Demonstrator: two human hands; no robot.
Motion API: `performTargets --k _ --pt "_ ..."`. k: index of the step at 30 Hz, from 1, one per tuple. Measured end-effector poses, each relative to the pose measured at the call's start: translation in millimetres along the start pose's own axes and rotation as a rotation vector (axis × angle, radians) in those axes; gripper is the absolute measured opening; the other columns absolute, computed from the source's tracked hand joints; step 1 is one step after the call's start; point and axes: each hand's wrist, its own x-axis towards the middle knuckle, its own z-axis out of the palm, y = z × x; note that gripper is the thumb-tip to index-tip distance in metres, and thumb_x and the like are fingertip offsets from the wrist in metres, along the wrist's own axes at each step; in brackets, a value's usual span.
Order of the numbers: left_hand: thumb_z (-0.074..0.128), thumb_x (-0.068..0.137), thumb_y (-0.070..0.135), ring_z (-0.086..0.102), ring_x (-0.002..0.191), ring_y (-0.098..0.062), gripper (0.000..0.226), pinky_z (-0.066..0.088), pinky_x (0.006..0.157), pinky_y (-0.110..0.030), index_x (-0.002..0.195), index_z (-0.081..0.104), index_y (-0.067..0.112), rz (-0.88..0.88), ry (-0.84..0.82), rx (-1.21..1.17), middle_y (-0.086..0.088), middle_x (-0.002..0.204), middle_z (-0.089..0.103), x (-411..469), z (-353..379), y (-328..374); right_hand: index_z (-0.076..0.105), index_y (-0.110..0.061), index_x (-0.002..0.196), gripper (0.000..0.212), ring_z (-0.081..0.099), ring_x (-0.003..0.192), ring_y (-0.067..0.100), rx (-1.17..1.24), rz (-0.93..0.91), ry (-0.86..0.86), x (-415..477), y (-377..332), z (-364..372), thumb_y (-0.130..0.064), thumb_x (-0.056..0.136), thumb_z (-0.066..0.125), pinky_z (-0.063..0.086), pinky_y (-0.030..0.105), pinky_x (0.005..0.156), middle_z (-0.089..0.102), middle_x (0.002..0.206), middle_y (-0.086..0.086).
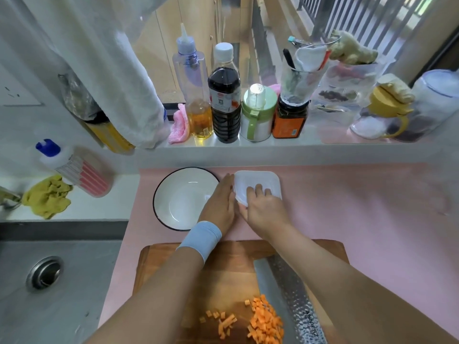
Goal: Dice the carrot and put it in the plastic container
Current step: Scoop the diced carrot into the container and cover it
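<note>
Both hands are on the plastic container [258, 184], which sits on the pink tabletop [360, 207] just beyond the cutting board [223, 269]. The left hand [219, 207] lies flat against the container's left side, its grip loose and pressing rather than clenched. The right hand [265, 209] has its fingers curled over the near edge of the lid, grasping it, apparently to pry it off.

Risks, as I judge them: the lid looks snapped on, so a hard pull could make the light container jump or skid toward the bowl [185, 198], which stands just to the container's left, nearly touching the left hand. If the lid pops free suddenly, the hand could swing back toward the cleaver [290, 301], which lies flat on the board, nearer the person than the container, with a forearm passing directly above it. The diced carrot [263, 321] lies in a heap against the blade's left side, with loose pieces strewn further left; a sweeping arm could scatter them off the board.

Count: 1 container with its lid still on, 1 bowl, 1 cleaver, 1 board, 1 main heap of carrot dice plus roughly 10 stray pieces, and 2 hands. None of the carrot is in the container yet.
</note>
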Motion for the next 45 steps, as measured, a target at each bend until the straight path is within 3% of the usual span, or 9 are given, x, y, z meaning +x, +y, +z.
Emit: performTargets --k 7,12,18,22,28,32,35,41,45 --pt "0.033 0.098 0.019 0.048 0.123 -0.025 0.051 0.035 0.107 -0.033 0.148 0.027 0.026 -0.101 -0.024 0.031 -0.003 0.14 0.051 0 6 4 0.054 0.001 0.126 0.045 0.061 0.093 0.038 0.054 -0.028 0.014 -6 11 -11 -0.026 0.09 0.051 0.053 0.042 0.063 0.06 0.12 0.023" --pt "0.038 0.09 0.013 0.025 0.141 -0.015 0.061 0.003 0.121 -0.039 0.15 0.025 0.017 0.004 -0.027 0.38 -0.001 0.154 0.032 0 13 9 0.055 0.005 0.13 0.047 0.067 0.084 0.04 0.298 0.003 0.22 -20 22 -26 -0.004 0.085 0.067 0.055 0.036 0.062 0.066 0.115 0.025" --pt "0.043 0.09 0.012 0.013 0.146 -0.026 0.063 0.005 0.12 -0.04 0.15 0.026 0.022 0.016 -0.023 0.449 -0.006 0.159 0.019 4 18 18 0.054 0.002 0.136 0.051 0.059 0.114 0.042 0.394 0.172 0.385 -37 68 -30 0.008 0.085 0.055 0.054 0.051 0.089 0.059 0.132 0.022" --pt "0.036 0.099 0.039 0.011 0.146 -0.028 0.044 0.009 0.119 -0.04 0.142 0.042 0.036 0.088 -0.165 0.54 -0.003 0.16 0.019 5 29 20 0.057 -0.003 0.132 0.065 0.062 0.089 0.042 0.098 0.284 0.111 -57 99 -8 0.009 0.069 0.052 0.053 0.051 0.067 0.063 0.113 0.023" --pt "0.037 0.089 0.06 0.002 0.148 -0.025 0.055 0.001 0.12 -0.043 0.139 0.046 0.04 0.128 -0.179 0.596 0.0 0.161 0.014 -3 26 20 0.034 -0.023 0.149 0.059 0.036 0.134 0.031 -0.075 0.352 -0.202 -68 105 2 -0.016 0.093 0.052 0.034 0.047 0.103 0.035 0.151 0.012" --pt "0.051 0.091 0.054 0.009 0.148 -0.022 0.045 0.005 0.12 -0.035 0.132 0.056 0.036 0.224 -0.214 0.555 0.001 0.16 0.022 -2 18 16 0.068 -0.014 0.105 0.026 0.054 0.102 0.032 -0.054 0.394 -0.054 -70 84 4 -0.029 0.085 0.058 0.038 0.044 0.085 0.059 0.11 0.011" --pt "0.052 0.096 0.042 0.011 0.148 -0.019 0.038 0.008 0.117 -0.026 0.131 0.059 0.029 0.162 -0.188 0.428 0.001 0.159 0.024 1 18 13 0.066 -0.01 0.066 0.015 0.054 0.063 0.031 0.007 0.357 0.135 -72 60 3 -0.024 0.07 0.069 0.037 0.036 0.061 0.057 0.069 0.01" --pt "0.058 0.095 0.029 0.025 0.143 -0.017 0.02 0.029 0.11 -0.027 0.103 0.075 0.027 0.193 -0.171 0.337 0.007 0.148 0.043 -2 18 13 0.056 -0.021 0.119 0.053 0.056 0.09 0.03 0.274 0.142 0.196 -61 39 2 -0.006 0.07 0.069 0.051 0.042 0.065 0.056 0.121 0.011" --pt "0.06 0.091 0.031 0.043 0.128 -0.019 0.018 0.035 0.105 -0.029 0.099 0.076 0.03 0.246 -0.181 0.371 0.009 0.138 0.054 -12 15 12 0.073 -0.018 0.096 0.016 0.059 0.091 0.031 0.174 0.047 0.095 -63 42 2 -0.019 0.088 0.061 0.043 0.04 0.075 0.065 0.094 0.005"
